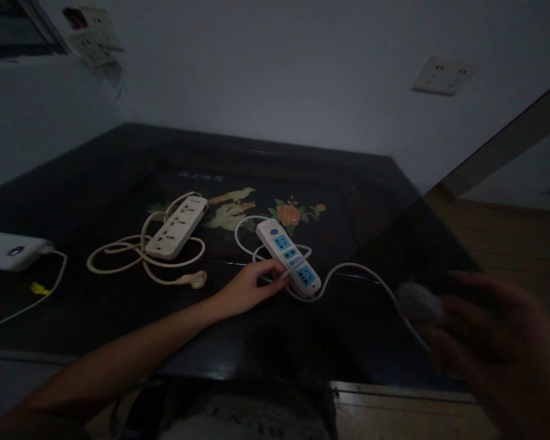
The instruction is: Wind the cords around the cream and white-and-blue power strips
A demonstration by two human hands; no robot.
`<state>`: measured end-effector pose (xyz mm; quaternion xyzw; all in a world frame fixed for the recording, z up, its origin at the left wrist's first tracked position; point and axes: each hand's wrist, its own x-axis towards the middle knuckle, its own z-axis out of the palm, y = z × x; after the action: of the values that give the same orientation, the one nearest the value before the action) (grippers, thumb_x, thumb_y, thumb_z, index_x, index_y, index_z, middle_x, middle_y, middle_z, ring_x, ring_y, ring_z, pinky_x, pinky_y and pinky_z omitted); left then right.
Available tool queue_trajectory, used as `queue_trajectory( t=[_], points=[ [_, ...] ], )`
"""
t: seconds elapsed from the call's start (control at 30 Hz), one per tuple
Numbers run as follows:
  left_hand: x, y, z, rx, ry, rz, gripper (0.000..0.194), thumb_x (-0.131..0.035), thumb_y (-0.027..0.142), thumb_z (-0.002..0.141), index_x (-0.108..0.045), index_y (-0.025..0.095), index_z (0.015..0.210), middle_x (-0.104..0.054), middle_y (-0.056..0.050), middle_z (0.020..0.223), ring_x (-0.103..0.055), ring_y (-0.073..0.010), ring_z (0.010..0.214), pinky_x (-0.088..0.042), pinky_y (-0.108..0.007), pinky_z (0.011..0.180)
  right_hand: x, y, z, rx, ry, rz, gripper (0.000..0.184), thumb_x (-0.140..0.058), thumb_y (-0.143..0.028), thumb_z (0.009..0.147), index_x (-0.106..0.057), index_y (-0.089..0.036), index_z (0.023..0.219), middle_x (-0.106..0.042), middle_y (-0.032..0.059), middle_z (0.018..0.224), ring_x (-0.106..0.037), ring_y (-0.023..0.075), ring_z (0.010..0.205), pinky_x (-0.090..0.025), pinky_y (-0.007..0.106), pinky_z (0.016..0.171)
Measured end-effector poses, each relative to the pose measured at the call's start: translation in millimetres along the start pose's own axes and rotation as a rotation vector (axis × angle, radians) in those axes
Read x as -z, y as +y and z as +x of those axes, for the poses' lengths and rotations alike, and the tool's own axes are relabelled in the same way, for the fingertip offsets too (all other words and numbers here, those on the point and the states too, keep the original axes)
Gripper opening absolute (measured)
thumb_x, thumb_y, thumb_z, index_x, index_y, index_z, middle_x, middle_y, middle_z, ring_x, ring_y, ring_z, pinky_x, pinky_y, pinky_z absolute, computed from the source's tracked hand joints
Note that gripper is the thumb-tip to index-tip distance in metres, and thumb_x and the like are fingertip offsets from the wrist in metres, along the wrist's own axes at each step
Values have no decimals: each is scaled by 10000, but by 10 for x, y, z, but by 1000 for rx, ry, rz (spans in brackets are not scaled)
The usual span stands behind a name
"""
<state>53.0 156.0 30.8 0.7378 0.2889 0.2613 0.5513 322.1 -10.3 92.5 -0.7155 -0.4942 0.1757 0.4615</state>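
Observation:
A white power strip (pixel 282 247) with blue sockets lies slantwise on the dark table, its white cord (pixel 355 264) looped loosely across it. Thumb and forefinger of my left hand (pixel 256 284) close on a loop of that cord at the strip's left side. Out to the right, my right hand (pixel 499 336) is smeared by motion, with its fingers around a pale plug (pixel 419 302). The cord runs from the strip toward this plug. Left of my left hand rests a cream power strip (pixel 178 227) with its coiled cord and its plug (pixel 195 280).
The glossy black table (pixel 348 177) carries a bird-and-flower picture. A white box-shaped device (pixel 13 249) with a thin cable sits at the left, near a yellow scrap (pixel 40 288). Wall sockets (pixel 442 74) are at the back right, others (pixel 96 36) at the back left.

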Motion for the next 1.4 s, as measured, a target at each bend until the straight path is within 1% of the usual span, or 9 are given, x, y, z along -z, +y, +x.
queue_trajectory(
  t=[0.2,0.4,0.57,0.7,0.87,1.07,1.17,1.27,1.4],
  points=[
    [41,-44,-28,-44,-63,-122,154,-523,120,779,-600,144,910,-629,-46,931,-594,-183,925,-445,-333,871,-960,-196,131,52,-425,-145,284,-540,-230,810,-442,-236,1077,-691,41,916,-679,188,735,-507,289,623],
    [65,-102,-31,-152,-25,28,174,-461,179,874,-616,161,798,-592,-71,970,-588,-185,933,-475,-337,850,-1328,-170,65,107,-461,-185,204,-489,-161,797,-466,-227,989,-684,33,886,-659,179,685,-454,253,565],
    [65,-136,-47,-167,-20,175,101,-593,233,845,-594,192,938,-539,-78,1117,-561,-179,989,-491,-316,840,-1454,-130,32,106,-352,-136,134,-488,-179,801,-490,-233,923,-634,-10,729,-605,160,584,-412,231,524],
    [29,-141,-36,-91,92,241,320,-723,203,730,-531,180,985,-594,-46,996,-574,-178,931,-473,-327,843,-1525,-99,-20,53,-335,-69,81,-487,-189,803,-469,-233,869,-580,-29,662,-592,161,576,-417,234,544],
    [19,-136,-26,-12,65,240,478,-719,193,719,-530,186,1158,-630,-74,1142,-584,-212,1067,-429,-375,951,-1588,-63,-76,80,-307,22,56,-475,-172,817,-471,-223,841,-581,-14,721,-596,151,629,-445,240,600],
    [28,-103,-51,-20,92,263,407,-670,231,758,-541,182,1141,-645,-72,1132,-600,-217,1049,-447,-363,931,-1521,-33,-90,118,-325,63,100,-486,-173,851,-550,-216,914,-662,15,846,-648,161,767,-486,253,689],
    [46,-80,-60,-36,162,255,383,-623,220,784,-510,182,1148,-636,-73,1098,-612,-206,989,-471,-346,888,-1401,17,-23,157,-195,4,94,-491,-209,872,-584,-211,882,-666,32,824,-641,173,749,-499,271,677],
    [68,-71,-61,-56,181,227,306,-575,231,831,-509,184,1126,-623,-74,1077,-611,-197,974,-483,-338,876,-1314,57,91,259,-63,-105,149,-488,-225,884,-618,-206,955,-658,82,946,-627,209,872,-517,345,763],
    [86,-60,-72,-83,174,220,302,-587,266,855,-529,219,1147,-603,-74,1144,-582,-212,1063,-479,-352,915,-1339,61,205,414,-222,-226,320,-523,-216,878,-592,-249,1188,-555,101,1285,-521,253,1174,-468,443,955]
  ],
)
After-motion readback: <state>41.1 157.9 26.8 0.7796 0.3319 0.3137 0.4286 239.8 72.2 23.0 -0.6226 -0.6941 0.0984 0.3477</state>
